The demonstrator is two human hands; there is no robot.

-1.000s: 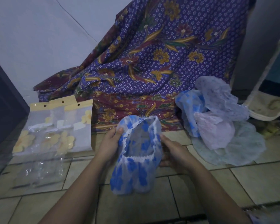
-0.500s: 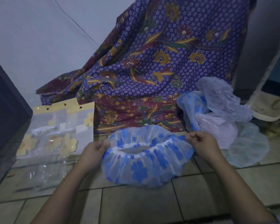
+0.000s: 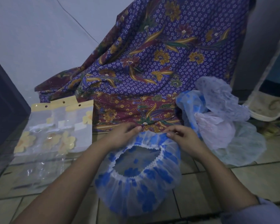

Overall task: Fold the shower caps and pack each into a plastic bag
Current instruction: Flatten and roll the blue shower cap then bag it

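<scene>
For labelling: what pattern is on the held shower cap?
Cap: blue flowers on translucent white; head view.

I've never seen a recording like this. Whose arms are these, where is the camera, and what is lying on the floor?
No machine: these are a person's bare arms, filmed by one camera worn on the head, looking down. The left hand and right hand pinch the far edge of a blue-flowered shower cap, its opening facing the camera. On the floor lie plastic bags with yellow tops at the left and a heap of more caps at the right. A patterned cloth hangs behind.
</scene>
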